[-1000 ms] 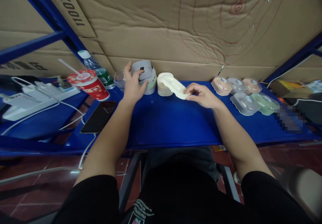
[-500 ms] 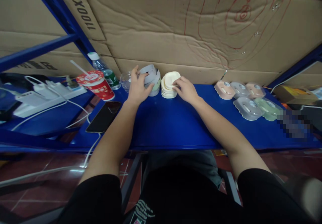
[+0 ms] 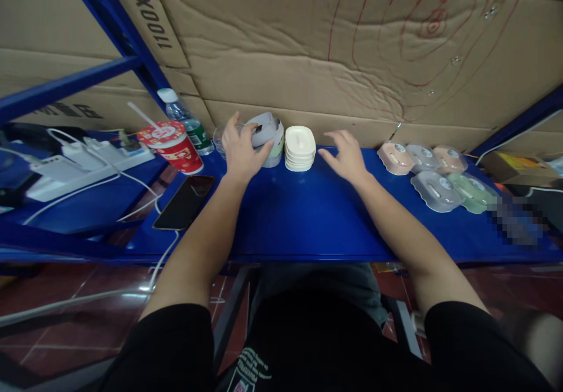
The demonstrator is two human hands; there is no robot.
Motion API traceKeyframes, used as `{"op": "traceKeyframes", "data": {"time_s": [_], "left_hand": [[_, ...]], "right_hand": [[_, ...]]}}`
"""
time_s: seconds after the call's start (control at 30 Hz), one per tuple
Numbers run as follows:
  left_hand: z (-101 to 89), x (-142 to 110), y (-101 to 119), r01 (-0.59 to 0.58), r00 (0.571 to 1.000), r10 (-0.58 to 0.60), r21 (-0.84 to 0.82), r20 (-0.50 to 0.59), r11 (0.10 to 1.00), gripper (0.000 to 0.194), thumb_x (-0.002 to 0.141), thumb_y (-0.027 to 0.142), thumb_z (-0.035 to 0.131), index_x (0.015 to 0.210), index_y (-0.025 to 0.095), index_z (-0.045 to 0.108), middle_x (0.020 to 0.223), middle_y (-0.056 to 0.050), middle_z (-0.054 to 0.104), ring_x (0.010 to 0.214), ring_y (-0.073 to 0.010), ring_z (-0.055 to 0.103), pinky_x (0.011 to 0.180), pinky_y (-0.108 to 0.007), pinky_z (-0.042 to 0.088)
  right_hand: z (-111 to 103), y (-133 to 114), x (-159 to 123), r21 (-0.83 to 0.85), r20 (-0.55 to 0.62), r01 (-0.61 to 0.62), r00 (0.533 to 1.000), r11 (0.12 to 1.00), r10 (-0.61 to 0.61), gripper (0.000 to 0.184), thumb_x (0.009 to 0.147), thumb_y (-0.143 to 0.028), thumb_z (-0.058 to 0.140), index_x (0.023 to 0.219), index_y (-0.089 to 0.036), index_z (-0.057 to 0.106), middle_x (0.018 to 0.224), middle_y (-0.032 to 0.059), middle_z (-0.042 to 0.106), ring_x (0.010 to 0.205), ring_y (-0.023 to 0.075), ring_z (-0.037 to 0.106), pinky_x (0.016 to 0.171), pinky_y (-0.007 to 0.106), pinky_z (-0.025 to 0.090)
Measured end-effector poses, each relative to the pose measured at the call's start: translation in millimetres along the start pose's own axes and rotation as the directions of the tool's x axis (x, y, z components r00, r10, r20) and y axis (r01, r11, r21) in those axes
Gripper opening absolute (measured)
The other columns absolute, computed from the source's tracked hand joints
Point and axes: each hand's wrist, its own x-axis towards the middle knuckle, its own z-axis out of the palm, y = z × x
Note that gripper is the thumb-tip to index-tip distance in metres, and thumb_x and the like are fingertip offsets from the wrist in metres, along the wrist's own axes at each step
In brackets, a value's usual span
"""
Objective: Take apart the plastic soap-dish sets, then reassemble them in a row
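Note:
My left hand point(image 3: 243, 154) is at the stack of grey and pale green plastic boxes point(image 3: 275, 150), thumb and fingers on either side of a grey box point(image 3: 263, 136) at its top. The hand hides part of that stack. Just right of it stands a neat pile of cream square trays point(image 3: 301, 145) with rounded corners; the top one lies level. My right hand point(image 3: 346, 154) is raised to the right of the pile, apart from it, fingers and thumb spread and holding nothing. Clear plastic lids point(image 3: 219, 139) show partly behind my left hand.
On the blue table point(image 3: 308, 222), several lidded soap boxes point(image 3: 435, 191) sit at the right. At the left are a red drink cup point(image 3: 173, 148) with a straw, a water bottle point(image 3: 193, 128), a phone point(image 3: 183, 203) and a white power strip point(image 3: 92, 169). A cardboard wall point(image 3: 272, 57) rises behind.
My right hand has let go of the top cream tray and moved right, away from the pile. That tray, tilted before, now lies flat. My left hand stays at the grey boxes.

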Motion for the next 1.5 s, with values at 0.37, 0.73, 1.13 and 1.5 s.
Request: {"op": "traceKeyframes", "data": {"time_s": [0.37,0.73,1.13,1.5], "left_hand": [[7.1,-11.9,32.1,-0.147,0.989,0.147,0.063,0.004,0.987,0.069,0.092,0.079,0.06,0.128,0.021,0.068,0.164,-0.016,0.047,0.151,-0.0404,0.042,0.121,-0.065,0.032],[15.6,-26.5,54.6,-0.221,0.972,0.219,0.023,0.087,0.975,0.048,0.089,0.061,0.071,0.123,0.028,0.069,0.16,-0.014,0.054,0.152,-0.0459,0.042,0.124,-0.07,0.029],[10.2,-32.2,70.4,-0.384,0.9,0.396,-0.101,0.181,0.918,0.038,0.09,0.054,0.073,0.12,0.03,0.069,0.148,-0.011,0.064,0.142,-0.0396,0.055,0.119,-0.063,0.04],[15.9,-42.7,87.0,-0.559,0.776,0.593,-0.201,0.216,0.805,0.028,0.107,0.039,0.053,0.12,0.025,0.074,0.117,-0.009,0.081,0.11,-0.0257,0.075,0.091,-0.043,0.058]], "right_hand": [[-38.1,123.1,-67.2,-0.514,-0.077,-0.496,0.839,0.7,0.538,0.091,0.095,-0.055,0.065,0.163,-0.004,0.034,0.17,0.032,0.036,0.158,0.0489,0.027,0.123,0.073,0.018],[-40.8,53.0,-60.7,-0.322,0.062,-0.274,0.949,0.906,0.309,0.066,0.094,-0.056,0.064,0.15,-0.021,0.06,0.142,0.021,0.068,0.132,0.0445,0.058,0.113,0.064,0.037],[-41.7,24.8,-59.9,0.1,0.447,-0.046,0.895,0.994,-0.003,0.085,0.076,-0.054,0.089,0.152,-0.027,0.061,0.156,0.0153,0.059,0.144,0.0442,0.054,0.118,0.061,0.045],[-40.5,-8.2,-63.4,0.542,0.148,0.039,0.979,0.84,-0.141,0.074,0.084,-0.073,0.076,0.142,-0.027,0.068,0.139,0.0123,0.073,0.124,0.0333,0.072,0.109,0.052,0.056]]}}
